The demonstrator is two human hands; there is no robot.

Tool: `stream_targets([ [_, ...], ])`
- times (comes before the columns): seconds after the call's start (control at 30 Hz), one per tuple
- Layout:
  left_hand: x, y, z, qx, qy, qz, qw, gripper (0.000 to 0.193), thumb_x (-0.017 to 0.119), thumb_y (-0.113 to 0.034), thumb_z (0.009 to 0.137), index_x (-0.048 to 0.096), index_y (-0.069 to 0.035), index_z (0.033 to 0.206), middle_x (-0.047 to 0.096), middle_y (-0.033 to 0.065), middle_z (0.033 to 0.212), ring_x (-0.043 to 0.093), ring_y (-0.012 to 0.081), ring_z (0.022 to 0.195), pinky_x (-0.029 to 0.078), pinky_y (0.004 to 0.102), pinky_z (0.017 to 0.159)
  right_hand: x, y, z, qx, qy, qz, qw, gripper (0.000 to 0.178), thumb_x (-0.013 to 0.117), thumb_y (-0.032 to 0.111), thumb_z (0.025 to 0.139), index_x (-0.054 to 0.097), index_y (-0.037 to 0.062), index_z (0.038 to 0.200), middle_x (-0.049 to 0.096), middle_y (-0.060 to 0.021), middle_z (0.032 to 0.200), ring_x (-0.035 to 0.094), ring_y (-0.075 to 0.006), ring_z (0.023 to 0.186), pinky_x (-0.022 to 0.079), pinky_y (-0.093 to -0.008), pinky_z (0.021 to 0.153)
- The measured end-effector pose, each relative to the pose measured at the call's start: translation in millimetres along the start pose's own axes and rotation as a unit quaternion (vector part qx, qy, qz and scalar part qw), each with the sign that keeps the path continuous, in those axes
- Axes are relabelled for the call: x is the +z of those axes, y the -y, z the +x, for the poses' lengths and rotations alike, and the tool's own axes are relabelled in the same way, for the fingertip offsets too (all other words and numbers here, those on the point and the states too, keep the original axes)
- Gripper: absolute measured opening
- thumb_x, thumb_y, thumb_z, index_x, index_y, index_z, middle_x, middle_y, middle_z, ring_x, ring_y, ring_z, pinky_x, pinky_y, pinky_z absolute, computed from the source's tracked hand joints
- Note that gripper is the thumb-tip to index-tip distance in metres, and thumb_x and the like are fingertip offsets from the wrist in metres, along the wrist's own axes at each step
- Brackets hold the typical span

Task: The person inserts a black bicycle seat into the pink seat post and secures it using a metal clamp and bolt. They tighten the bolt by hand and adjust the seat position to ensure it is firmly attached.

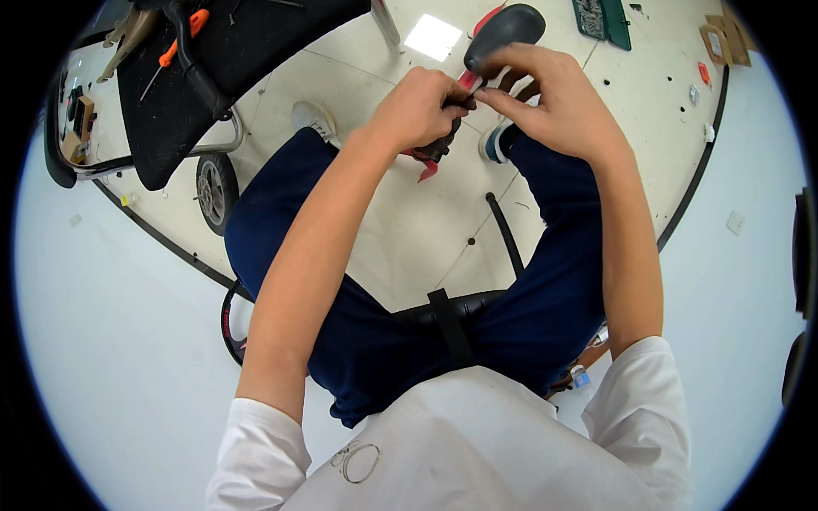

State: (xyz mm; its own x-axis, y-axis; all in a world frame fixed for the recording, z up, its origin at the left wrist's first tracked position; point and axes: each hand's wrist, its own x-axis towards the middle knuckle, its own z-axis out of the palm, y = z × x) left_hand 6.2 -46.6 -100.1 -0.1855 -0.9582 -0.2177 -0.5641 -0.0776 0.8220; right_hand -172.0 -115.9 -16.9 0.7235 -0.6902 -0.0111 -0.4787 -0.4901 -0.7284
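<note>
Both hands meet at the upper middle, above a red and black object whose kind I cannot tell. My left hand (pixel 416 111) is closed, its fingertips and thumb pinched around a small dark part. Against those fingertips rests the thumb of my right hand (pixel 558 106), its index finger curled over and the other fingers bent. What the right fingertips grip is too small to make out. A black saddle-shaped piece (pixel 509 36) lies just beyond the right fingers, with a red piece below it. Beneath the left hand show a black part (pixel 440 146) and a red tip (pixel 429 170).
At the left stands a black-seated chair (pixel 281 60) bearing an orange-handled screwdriver (pixel 183 41) and a bent black tube (pixel 196 72). Close by is a wheel (pixel 216 192). A green case (pixel 601 19) and cardboard (pixel 717 43) lie far right. A black bar (pixel 504 234) extends between my legs.
</note>
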Motion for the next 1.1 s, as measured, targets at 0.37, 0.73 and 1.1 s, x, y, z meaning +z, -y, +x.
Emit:
stream_targets([
  [0.37,-2,11,5,0.040,0.059,0.004,0.997,0.020,0.065,-0.002,0.084,0.073,-0.001,0.102,0.073,0.0168,0.095,0.069,0.0306,0.085,0.054,0.0361,0.081,7,-20,-5,-0.060,-0.055,-0.096,0.992,0.014,0.070,0.007,0.083,0.071,-0.0022,0.094,0.067,-0.0140,0.084,0.066,-0.0268,0.070,0.052,-0.0327,0.065],
  [0.73,-3,-4,-5,0.060,-0.042,-0.036,0.997,0.020,0.070,-0.007,0.082,0.074,-0.004,0.102,0.073,0.0143,0.089,0.070,0.0289,0.082,0.055,0.0335,0.078,21,13,-12,0.114,-0.036,-0.006,0.993,0.023,0.070,0.016,0.083,0.073,-0.0030,0.096,0.068,-0.0142,0.070,0.065,-0.0208,0.058,0.052,-0.0295,0.060],
  [1.1,-13,2,1,0.093,0.023,-0.004,0.995,0.020,0.068,-0.004,0.084,0.075,-0.004,0.102,0.073,0.0167,0.091,0.068,0.0322,0.084,0.054,0.0366,0.080,-6,-7,12,-0.102,0.042,-0.144,0.983,0.017,0.070,0.009,0.081,0.073,0.0006,0.095,0.070,-0.0139,0.082,0.068,-0.0284,0.070,0.055,-0.0343,0.067],
])
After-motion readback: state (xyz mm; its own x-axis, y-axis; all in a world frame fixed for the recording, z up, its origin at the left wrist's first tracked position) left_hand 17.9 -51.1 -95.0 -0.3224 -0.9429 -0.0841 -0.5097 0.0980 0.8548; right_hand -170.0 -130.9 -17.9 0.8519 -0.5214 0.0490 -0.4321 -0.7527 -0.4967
